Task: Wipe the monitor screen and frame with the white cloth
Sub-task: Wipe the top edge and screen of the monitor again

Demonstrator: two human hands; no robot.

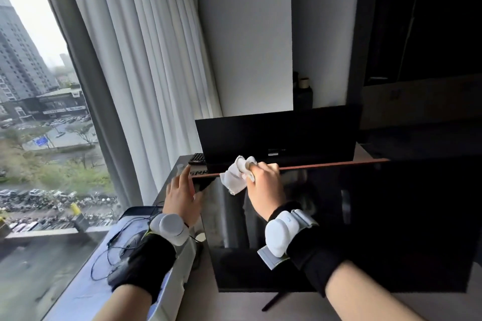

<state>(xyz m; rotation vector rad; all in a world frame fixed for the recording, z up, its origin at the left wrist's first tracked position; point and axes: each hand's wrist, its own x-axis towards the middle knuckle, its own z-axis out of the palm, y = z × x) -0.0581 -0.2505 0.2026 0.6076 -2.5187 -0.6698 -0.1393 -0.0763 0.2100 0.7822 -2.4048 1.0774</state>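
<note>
Two hands, one white cloth, two monitors.

Left hand [180, 197], fingers straight and apart, braces the near monitor's [339, 229] left edge; right hand [263, 185] clamps the bunched white cloth [236, 177] on its top frame, running left-right; second monitor [276, 135] behind.

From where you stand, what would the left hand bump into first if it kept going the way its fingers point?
Probably the small black keyboard behind the near black monitor; the left hand points up past its top-left corner, though depth is unclear.
</note>
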